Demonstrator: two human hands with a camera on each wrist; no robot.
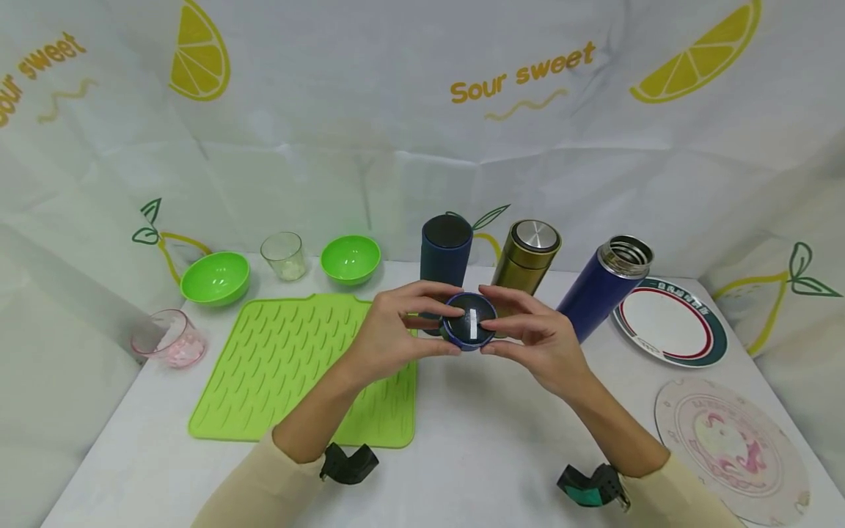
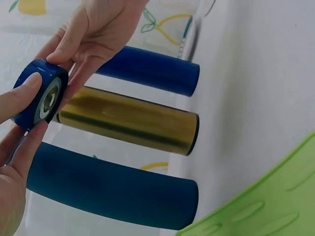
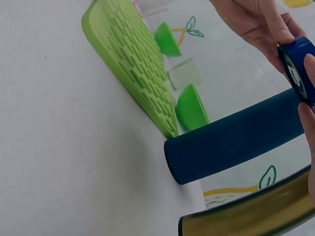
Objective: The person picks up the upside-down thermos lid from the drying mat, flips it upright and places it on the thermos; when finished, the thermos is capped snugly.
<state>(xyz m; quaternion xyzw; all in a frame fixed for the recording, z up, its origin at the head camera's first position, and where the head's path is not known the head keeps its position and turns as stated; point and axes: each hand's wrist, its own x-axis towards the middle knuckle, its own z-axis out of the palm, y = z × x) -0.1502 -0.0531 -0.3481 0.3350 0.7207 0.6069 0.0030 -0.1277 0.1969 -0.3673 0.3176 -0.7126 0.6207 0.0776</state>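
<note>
Both hands hold a blue bottle lid (image 1: pixel 467 336) over the table in the head view, its dark top with a white strip facing up. My left hand (image 1: pixel 388 326) pinches it from the left with thumb and fingertips, and my right hand (image 1: pixel 538 334) does so from the right. The lid's pale ringed underside (image 2: pixel 49 100) shows in the left wrist view. Just behind the hands stand a dark teal-blue bottle (image 1: pixel 446 257), a gold bottle (image 1: pixel 521 265) with a silver cap, and a blue bottle (image 1: pixel 597 290) with its steel mouth uncovered.
A green ribbed mat (image 1: pixel 284 367) lies left. Behind it stand two green bowls (image 1: pixel 215 279) and a clear glass (image 1: pixel 284 257); a pink glass (image 1: pixel 181 345) is at the left edge. On the right are a dark-rimmed white plate (image 1: pixel 670 323) and a pink round mat (image 1: pixel 733 447).
</note>
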